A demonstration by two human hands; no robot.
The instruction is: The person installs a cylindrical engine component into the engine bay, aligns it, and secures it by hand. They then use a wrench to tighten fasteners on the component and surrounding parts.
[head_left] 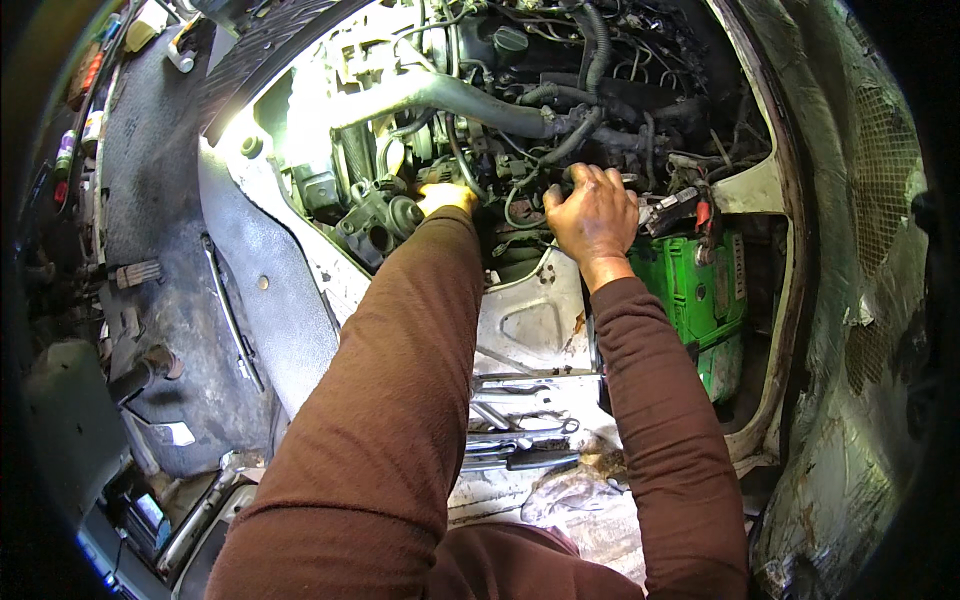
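Note:
Both my arms, in brown sleeves, reach into an open engine bay. My left hand [447,198], brightly lit, is deep among the parts beside a round-ended metal housing [382,222]; its fingertips are hidden. My right hand [598,215], dark with grime, has its fingers bent over the near edge of the engine, with the thumb to the left. What lies under those fingers is hidden. Between my hands runs a thin black hose [515,205]. Above them a thick grey pipe [450,98] crosses the engine.
A green battery [690,290] stands right of my right wrist, with a red cable clamp [703,217] near its top. Several wrenches [520,437] lie on the ledge below, beside a crumpled rag [570,495]. A long metal rod [232,315] rests on the floor at left.

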